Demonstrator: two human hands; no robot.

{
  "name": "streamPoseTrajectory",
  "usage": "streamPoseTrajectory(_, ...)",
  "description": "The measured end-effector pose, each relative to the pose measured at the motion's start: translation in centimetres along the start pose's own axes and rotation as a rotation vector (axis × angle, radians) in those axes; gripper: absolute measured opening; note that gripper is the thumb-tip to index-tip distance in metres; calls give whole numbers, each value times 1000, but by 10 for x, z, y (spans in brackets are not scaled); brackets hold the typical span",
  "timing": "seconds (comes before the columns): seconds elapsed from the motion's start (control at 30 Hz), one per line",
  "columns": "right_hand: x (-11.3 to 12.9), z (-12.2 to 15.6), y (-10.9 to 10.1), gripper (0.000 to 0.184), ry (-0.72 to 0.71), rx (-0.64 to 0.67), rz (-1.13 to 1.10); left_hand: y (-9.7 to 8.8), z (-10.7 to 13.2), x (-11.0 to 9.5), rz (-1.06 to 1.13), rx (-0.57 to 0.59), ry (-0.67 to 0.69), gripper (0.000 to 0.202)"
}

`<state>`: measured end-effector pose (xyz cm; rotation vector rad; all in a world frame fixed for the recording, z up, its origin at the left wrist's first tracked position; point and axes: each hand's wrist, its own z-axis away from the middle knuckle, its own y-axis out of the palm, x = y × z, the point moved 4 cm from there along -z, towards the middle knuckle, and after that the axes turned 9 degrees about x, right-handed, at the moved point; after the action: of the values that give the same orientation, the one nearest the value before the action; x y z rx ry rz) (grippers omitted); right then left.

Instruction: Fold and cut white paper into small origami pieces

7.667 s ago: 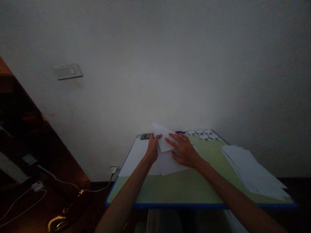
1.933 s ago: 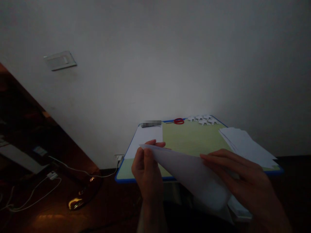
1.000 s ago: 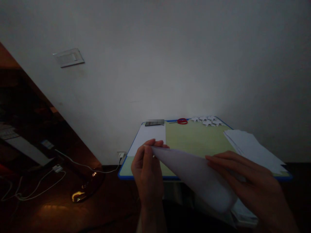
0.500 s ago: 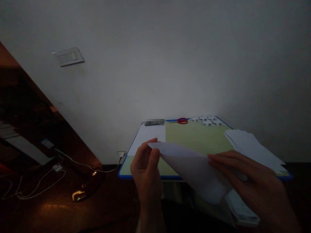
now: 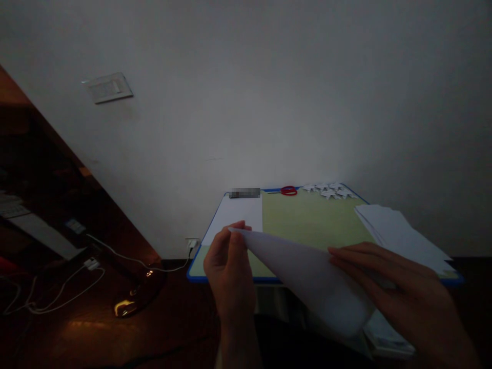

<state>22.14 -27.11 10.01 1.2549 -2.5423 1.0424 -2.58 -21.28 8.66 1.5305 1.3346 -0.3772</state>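
A white sheet of paper point(image 5: 307, 271) is held up in front of the small table, bent over into a slanting, pointed shape. My left hand point(image 5: 230, 266) pinches its pointed left corner between thumb and fingers. On the other side, my right hand point(image 5: 392, 282) grips the paper's right edge, its fingers stretched along the top; the thumb is mostly hidden. Part of the sheet's lower end hangs below the table's front edge.
The blue-rimmed table point(image 5: 307, 215) stands against the wall. On it lie red-handled scissors point(image 5: 288, 190), several small folded paper pieces point(image 5: 330, 190), a stack of white paper point(image 5: 400, 233) and a white sheet point(image 5: 240, 212). A plugged-in cable point(image 5: 154, 267) runs at left.
My left hand has moved slightly left and down with the paper's corner, and the sheet is drawn straighter along its upper edge. My right hand has barely shifted.
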Motion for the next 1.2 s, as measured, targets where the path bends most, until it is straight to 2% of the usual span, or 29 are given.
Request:
streamPoseTrajectory(0.27,1,-3,-2,14,-22,17,2,2,-2,-1,32,10,27,43)
streamPoseTrajectory(0.63,-2,0,-3,15,-32,-3,21,3,-6,-2,103,72,80,35)
streamPoseTrajectory(0.97,-4,0,-4,14,-21,6,28,4,-5,-1,215,131,83,23)
streamPoseTrajectory(1.2,-1,-2,-6,17,-23,-22,28,4,-5,0,237,152,69,21)
